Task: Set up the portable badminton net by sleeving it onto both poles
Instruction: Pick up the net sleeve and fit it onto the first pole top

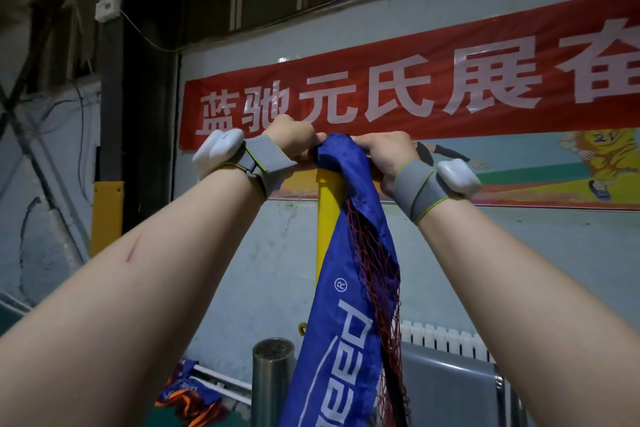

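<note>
A yellow pole (329, 218) stands upright in front of me, its top hidden by blue cloth. The blue net sleeve (341, 322) with white lettering hangs down the pole's right side, and red mesh (377, 274) trails along its right edge. My left hand (294, 140) and my right hand (384, 152) are both raised to the pole's top. Each one grips the bunched upper end of the sleeve (337, 152), left hand on the left, right hand on the right. Both wrists carry grey straps with white devices.
A steel cylinder (273, 385) stands at the lower left of the pole. Blue and orange fabric (190, 399) lies on the floor beside it. A white radiator (446, 340) and a red banner (415, 87) are on the wall behind. A yellow-padded column (107, 215) stands at the left.
</note>
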Action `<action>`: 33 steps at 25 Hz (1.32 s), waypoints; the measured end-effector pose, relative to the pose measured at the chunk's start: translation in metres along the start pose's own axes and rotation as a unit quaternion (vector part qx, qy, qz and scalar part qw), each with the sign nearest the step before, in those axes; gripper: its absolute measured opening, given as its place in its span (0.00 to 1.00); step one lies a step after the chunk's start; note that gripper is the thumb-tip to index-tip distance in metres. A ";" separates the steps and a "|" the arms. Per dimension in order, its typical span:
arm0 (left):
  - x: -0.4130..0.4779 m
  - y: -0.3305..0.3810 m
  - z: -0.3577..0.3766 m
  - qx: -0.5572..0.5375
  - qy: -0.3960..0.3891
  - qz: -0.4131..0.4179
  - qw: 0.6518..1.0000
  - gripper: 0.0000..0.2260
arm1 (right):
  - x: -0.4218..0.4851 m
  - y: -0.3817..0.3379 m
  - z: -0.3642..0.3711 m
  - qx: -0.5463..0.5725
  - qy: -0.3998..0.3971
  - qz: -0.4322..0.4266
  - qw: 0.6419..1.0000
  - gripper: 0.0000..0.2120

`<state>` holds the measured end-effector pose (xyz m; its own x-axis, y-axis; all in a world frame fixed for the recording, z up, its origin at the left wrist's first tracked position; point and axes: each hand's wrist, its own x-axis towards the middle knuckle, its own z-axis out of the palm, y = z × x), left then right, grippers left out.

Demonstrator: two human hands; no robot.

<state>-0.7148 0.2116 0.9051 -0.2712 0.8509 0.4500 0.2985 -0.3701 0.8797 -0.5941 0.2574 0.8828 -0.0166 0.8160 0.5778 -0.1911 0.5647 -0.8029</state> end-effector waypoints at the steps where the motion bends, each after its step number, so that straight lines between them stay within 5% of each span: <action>1: 0.001 0.000 -0.002 0.000 -0.017 -0.027 0.999 0.09 | 0.001 -0.002 0.000 -0.010 -0.006 0.023 1.000 0.04; 3: 0.000 -0.003 -0.003 -0.056 -0.052 -0.083 0.994 0.10 | 0.008 -0.004 0.000 -0.031 -0.020 0.067 0.997 0.13; 9: 0.002 -0.013 -0.007 -0.133 -0.087 -0.148 0.976 0.09 | 0.018 0.010 -0.004 -0.005 -0.082 0.203 0.976 0.16; 19: -0.008 -0.049 -0.001 -0.072 -0.102 -0.161 0.979 0.12 | -0.013 0.027 -0.018 -0.132 -0.113 0.186 0.967 0.17; 28: -0.019 -0.076 0.008 0.034 -0.073 -0.150 0.985 0.16 | -0.019 0.068 -0.037 -0.181 -0.038 0.139 0.973 0.17; 33: -0.028 -0.089 0.005 0.001 -0.058 -0.156 0.986 0.16 | -0.042 0.063 -0.037 -0.103 -0.038 0.172 0.979 0.13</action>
<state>-0.7292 0.2226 0.8134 -0.2439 0.9602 0.1360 0.2181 -0.0823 0.9724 -0.5694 0.2631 0.8030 -0.1194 0.9554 0.2703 0.0404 0.2767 -0.9601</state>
